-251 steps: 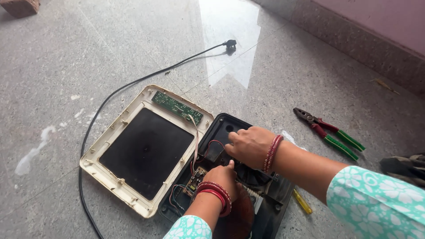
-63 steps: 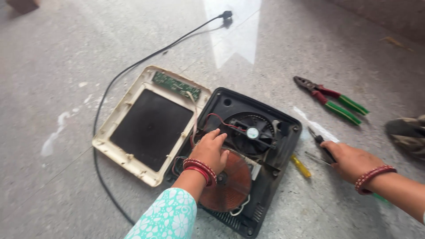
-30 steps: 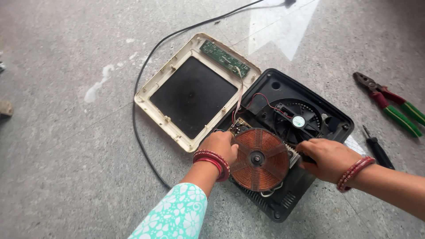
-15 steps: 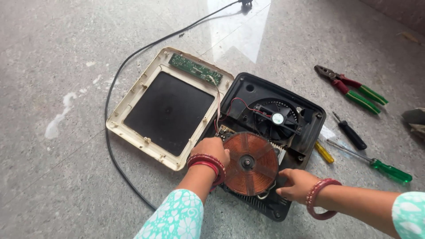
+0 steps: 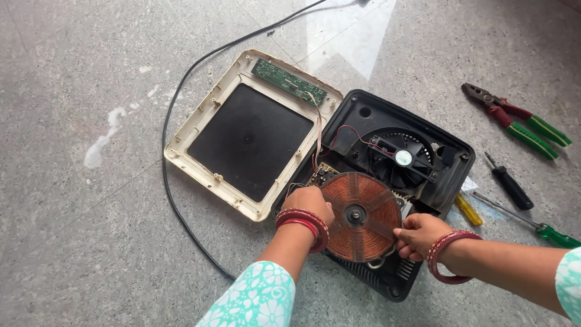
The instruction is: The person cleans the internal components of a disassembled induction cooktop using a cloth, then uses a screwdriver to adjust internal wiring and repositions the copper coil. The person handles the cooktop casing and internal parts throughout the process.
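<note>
**Both hands on the copper coil**

Down on the grey stone floor, the black base of a cooker lies open, and the round copper coil sits over its near half. The left hand grips the coil's left edge, fingers curled down onto the rim. The right hand clamps the right edge, thumb on top, fingers tucked under. Red bangles ring both wrists.

Just behind the coil, a black fan sits in the far part of the base, with thin red wires running across to it. To the left, touching the base, the cream lid lies face down, its dark glass panel showing and a green circuit strip along its far edge. A black cord loops round the lid.

Off to the right: pliers with red and green handles, a black screwdriver, a green-handled one and a small yellow one just beside the base.
</note>
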